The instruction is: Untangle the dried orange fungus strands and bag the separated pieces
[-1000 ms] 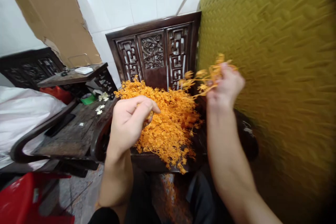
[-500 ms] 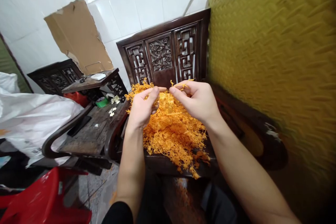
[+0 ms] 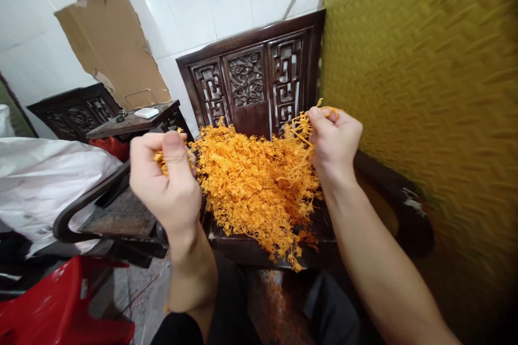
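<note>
A heap of orange, finely branched plastic-looking sprigs (image 3: 251,183) lies on the seat of a dark carved wooden chair (image 3: 251,54). My left hand (image 3: 165,172) is raised at the heap's left side, closed with thumb against fingers; bits of orange sprig show between and behind the fingers. On the right, my right hand (image 3: 334,137) pinches an orange sprig (image 3: 301,129) by its thin stem, and its branched part hangs left toward the heap. Whether that sprig is still tangled with the heap I cannot tell.
A yellow textured foam mat (image 3: 413,64) stands close on my right. To the left are a white sack (image 3: 56,183), a red plastic stool (image 3: 60,302), another wooden chair (image 3: 117,221) and a small table (image 3: 133,118). Torn cardboard (image 3: 109,43) leans on the tiled wall.
My hands, close together over the heap before, have moved apart: the left toward the left and nearer, the right toward the right and up. More orange sprig now shows at each hand.
</note>
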`<action>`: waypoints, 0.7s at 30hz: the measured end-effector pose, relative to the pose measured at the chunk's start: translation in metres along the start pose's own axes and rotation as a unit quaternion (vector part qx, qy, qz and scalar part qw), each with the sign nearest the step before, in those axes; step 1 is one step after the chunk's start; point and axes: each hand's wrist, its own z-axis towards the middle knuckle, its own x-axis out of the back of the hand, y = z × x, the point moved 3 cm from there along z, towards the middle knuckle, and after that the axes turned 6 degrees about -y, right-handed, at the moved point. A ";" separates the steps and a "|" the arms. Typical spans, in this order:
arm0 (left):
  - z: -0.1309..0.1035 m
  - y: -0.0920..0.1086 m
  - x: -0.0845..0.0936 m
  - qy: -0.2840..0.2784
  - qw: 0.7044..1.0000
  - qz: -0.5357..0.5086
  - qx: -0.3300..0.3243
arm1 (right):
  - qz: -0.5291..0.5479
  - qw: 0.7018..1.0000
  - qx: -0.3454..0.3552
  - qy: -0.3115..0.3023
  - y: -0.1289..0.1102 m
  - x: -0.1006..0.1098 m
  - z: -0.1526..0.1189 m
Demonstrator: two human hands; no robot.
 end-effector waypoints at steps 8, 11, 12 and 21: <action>0.003 -0.043 -0.052 -0.189 0.928 -0.240 0.215 | 0.057 0.990 0.000 -0.126 -0.024 -0.026 -0.038; -0.003 -0.045 -0.059 -0.237 0.913 -0.223 0.246 | 0.054 0.992 0.028 -0.110 -0.029 -0.029 -0.044; -0.005 -0.045 -0.060 -0.254 0.911 -0.206 0.252 | 0.052 0.993 0.029 -0.101 -0.029 -0.030 -0.046; -0.008 -0.038 -0.069 -0.313 0.934 -0.071 0.154 | 0.061 0.992 -0.014 -0.109 -0.024 -0.040 -0.061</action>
